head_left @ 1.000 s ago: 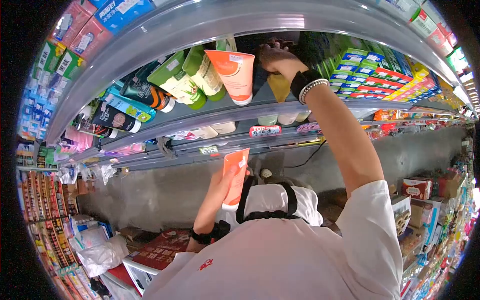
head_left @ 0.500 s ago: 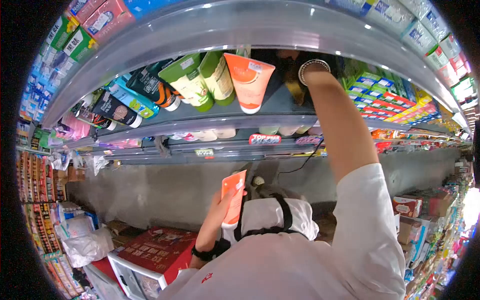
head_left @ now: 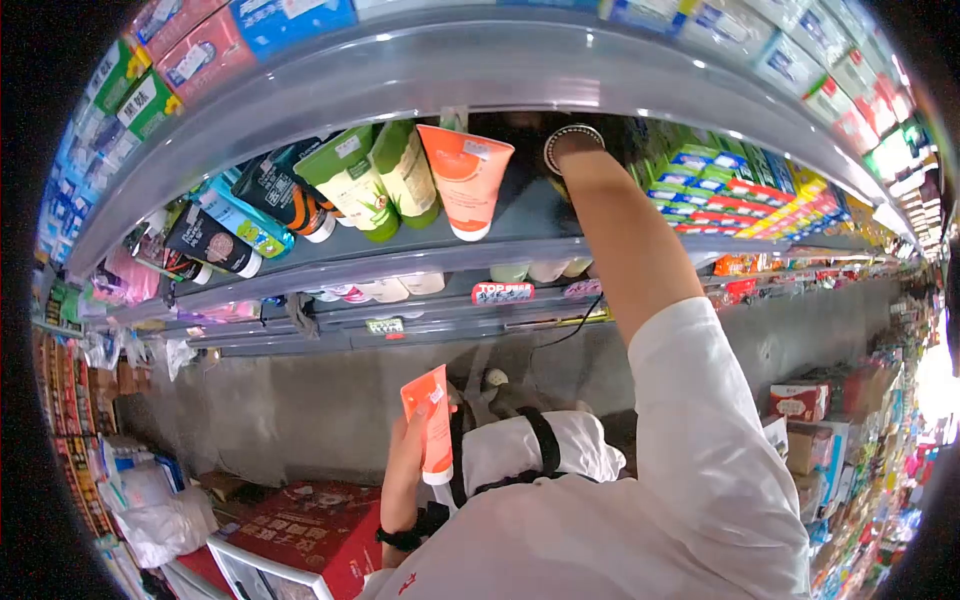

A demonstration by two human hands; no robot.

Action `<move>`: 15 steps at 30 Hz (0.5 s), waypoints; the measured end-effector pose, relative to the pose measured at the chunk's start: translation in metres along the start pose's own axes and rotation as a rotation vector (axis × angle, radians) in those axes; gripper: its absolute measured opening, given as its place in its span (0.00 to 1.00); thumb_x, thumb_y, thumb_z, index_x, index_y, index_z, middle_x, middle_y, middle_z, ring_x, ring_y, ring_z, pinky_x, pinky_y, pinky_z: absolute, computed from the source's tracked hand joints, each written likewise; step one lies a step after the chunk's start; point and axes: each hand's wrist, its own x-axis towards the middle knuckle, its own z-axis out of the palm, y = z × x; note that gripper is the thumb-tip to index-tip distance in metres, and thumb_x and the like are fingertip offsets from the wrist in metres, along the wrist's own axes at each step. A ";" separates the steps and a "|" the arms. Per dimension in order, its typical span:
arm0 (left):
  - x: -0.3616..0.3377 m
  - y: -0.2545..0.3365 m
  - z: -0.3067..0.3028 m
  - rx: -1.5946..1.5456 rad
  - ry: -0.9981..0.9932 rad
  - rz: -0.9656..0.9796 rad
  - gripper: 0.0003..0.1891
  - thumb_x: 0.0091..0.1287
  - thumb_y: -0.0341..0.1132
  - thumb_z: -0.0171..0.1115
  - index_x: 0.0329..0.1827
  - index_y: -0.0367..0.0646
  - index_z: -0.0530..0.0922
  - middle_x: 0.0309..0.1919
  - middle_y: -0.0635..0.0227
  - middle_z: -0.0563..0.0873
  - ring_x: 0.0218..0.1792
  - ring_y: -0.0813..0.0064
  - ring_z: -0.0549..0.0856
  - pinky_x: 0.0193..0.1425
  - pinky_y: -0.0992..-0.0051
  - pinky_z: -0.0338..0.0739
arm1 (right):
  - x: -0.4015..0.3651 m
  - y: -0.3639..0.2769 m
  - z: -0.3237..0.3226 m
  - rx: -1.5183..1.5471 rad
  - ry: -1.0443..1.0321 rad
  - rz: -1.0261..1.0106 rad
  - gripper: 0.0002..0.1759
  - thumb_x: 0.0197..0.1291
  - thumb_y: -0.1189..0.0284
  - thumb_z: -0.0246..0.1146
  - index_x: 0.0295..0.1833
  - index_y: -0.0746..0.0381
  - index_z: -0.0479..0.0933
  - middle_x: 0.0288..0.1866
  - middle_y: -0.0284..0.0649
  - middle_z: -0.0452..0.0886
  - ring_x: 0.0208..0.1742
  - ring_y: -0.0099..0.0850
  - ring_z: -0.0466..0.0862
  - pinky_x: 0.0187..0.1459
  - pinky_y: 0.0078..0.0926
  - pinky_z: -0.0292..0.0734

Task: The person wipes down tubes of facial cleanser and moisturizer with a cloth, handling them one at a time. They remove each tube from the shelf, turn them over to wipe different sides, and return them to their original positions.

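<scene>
An orange squeeze tube with a white cap is held in my left hand, low in front of my body with the cap pointing down. My right arm reaches into the shelf. Past the beaded bracelet on its wrist, the right hand is lost in shadow, so its fingers and anything in them are hidden. Left of that wrist, another orange tube stands cap-down on the shelf. Next to it are green tubes, then black tubes and a blue tube.
Stacked small toothpaste-like boxes fill the shelf right of my arm. A thick clear shelf lip runs above the opening, with more boxes over it. A red carton stands at the lower left. Goods and cartons line the right.
The view has shifted, so the shelf goods appear further left and slightly lower. My left hand still holds the orange tube, and my right arm stays reached into the shelf.
</scene>
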 end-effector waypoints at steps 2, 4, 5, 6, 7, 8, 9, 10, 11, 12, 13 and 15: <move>0.001 0.001 0.005 0.032 -0.033 0.040 0.21 0.64 0.46 0.46 0.45 0.35 0.72 0.34 0.67 0.79 0.32 0.83 0.76 0.35 0.82 0.70 | -0.009 -0.010 -0.004 -0.015 -0.035 -0.033 0.24 0.49 0.62 0.51 0.50 0.63 0.70 0.45 0.46 0.75 0.46 0.47 0.74 0.48 0.44 0.66; 0.010 0.008 0.010 0.061 -0.084 0.088 0.21 0.64 0.46 0.46 0.45 0.35 0.72 0.34 0.67 0.79 0.32 0.83 0.76 0.35 0.82 0.70 | -0.022 -0.018 -0.018 -0.032 -0.070 -0.048 0.24 0.49 0.62 0.51 0.50 0.64 0.70 0.44 0.46 0.76 0.45 0.47 0.75 0.47 0.43 0.67; 0.013 0.014 0.011 0.109 -0.154 0.098 0.21 0.64 0.47 0.46 0.45 0.35 0.72 0.34 0.67 0.79 0.32 0.83 0.76 0.35 0.82 0.69 | -0.031 -0.023 -0.025 -0.044 -0.095 -0.051 0.24 0.49 0.62 0.51 0.50 0.64 0.70 0.43 0.46 0.76 0.44 0.47 0.75 0.47 0.42 0.68; 0.015 0.018 0.011 0.154 -0.220 0.106 0.21 0.64 0.47 0.46 0.45 0.35 0.72 0.34 0.67 0.79 0.32 0.83 0.76 0.35 0.83 0.69 | -0.039 -0.028 -0.033 -0.050 -0.123 -0.059 0.24 0.49 0.62 0.51 0.50 0.65 0.70 0.42 0.46 0.77 0.43 0.47 0.76 0.46 0.42 0.68; 0.017 0.021 0.011 0.163 -0.230 0.100 0.21 0.64 0.47 0.46 0.45 0.35 0.72 0.34 0.67 0.79 0.32 0.83 0.76 0.35 0.83 0.69 | -0.051 -0.033 -0.041 -0.057 -0.140 -0.069 0.24 0.49 0.62 0.51 0.50 0.65 0.70 0.42 0.46 0.77 0.43 0.47 0.76 0.46 0.41 0.69; 0.022 0.025 0.011 0.170 -0.281 0.117 0.21 0.64 0.48 0.46 0.45 0.36 0.72 0.35 0.67 0.79 0.32 0.83 0.76 0.35 0.83 0.69 | -0.061 -0.039 -0.050 -0.070 -0.172 -0.073 0.24 0.48 0.62 0.51 0.50 0.65 0.70 0.41 0.46 0.77 0.42 0.47 0.77 0.45 0.41 0.69; 0.027 0.028 0.012 0.177 -0.333 0.133 0.22 0.64 0.48 0.46 0.45 0.36 0.72 0.35 0.67 0.79 0.32 0.84 0.76 0.34 0.84 0.69 | -0.073 -0.045 -0.058 -0.086 -0.174 -0.083 0.24 0.48 0.62 0.51 0.50 0.65 0.70 0.41 0.46 0.78 0.42 0.47 0.77 0.45 0.40 0.70; 0.030 0.032 0.015 0.184 -0.345 0.133 0.22 0.64 0.48 0.46 0.45 0.36 0.72 0.35 0.67 0.79 0.32 0.84 0.76 0.34 0.84 0.69 | -0.071 -0.062 -0.084 -0.086 -0.545 0.018 0.23 0.49 0.69 0.48 0.50 0.68 0.69 0.46 0.51 0.74 0.44 0.48 0.76 0.47 0.35 0.70; 0.031 0.037 0.017 0.185 -0.355 0.111 0.22 0.64 0.48 0.46 0.45 0.36 0.72 0.35 0.67 0.79 0.32 0.84 0.76 0.34 0.83 0.69 | -0.070 -0.071 -0.075 -0.124 -0.577 0.136 0.23 0.49 0.70 0.46 0.51 0.69 0.68 0.47 0.52 0.73 0.45 0.47 0.76 0.46 0.35 0.70; 0.033 0.039 0.018 0.187 -0.363 0.085 0.22 0.63 0.49 0.46 0.45 0.36 0.72 0.35 0.67 0.79 0.32 0.84 0.76 0.34 0.83 0.69 | -0.072 -0.075 -0.067 -0.158 -0.611 0.254 0.23 0.50 0.72 0.43 0.51 0.69 0.67 0.48 0.53 0.72 0.46 0.47 0.75 0.46 0.36 0.70; 0.035 0.038 0.019 0.195 -0.368 0.075 0.22 0.63 0.49 0.46 0.45 0.36 0.72 0.35 0.67 0.79 0.32 0.84 0.76 0.34 0.83 0.69 | -0.074 -0.069 -0.064 -0.148 -0.759 0.119 0.23 0.51 0.72 0.40 0.53 0.71 0.65 0.50 0.54 0.71 0.49 0.45 0.74 0.46 0.35 0.70; 0.042 0.035 0.019 0.241 -0.387 0.035 0.23 0.63 0.49 0.47 0.45 0.35 0.72 0.35 0.67 0.79 0.32 0.84 0.76 0.35 0.83 0.69 | -0.082 -0.075 -0.077 -0.066 -0.792 0.184 0.24 0.51 0.72 0.41 0.53 0.71 0.65 0.50 0.54 0.70 0.49 0.45 0.73 0.47 0.35 0.69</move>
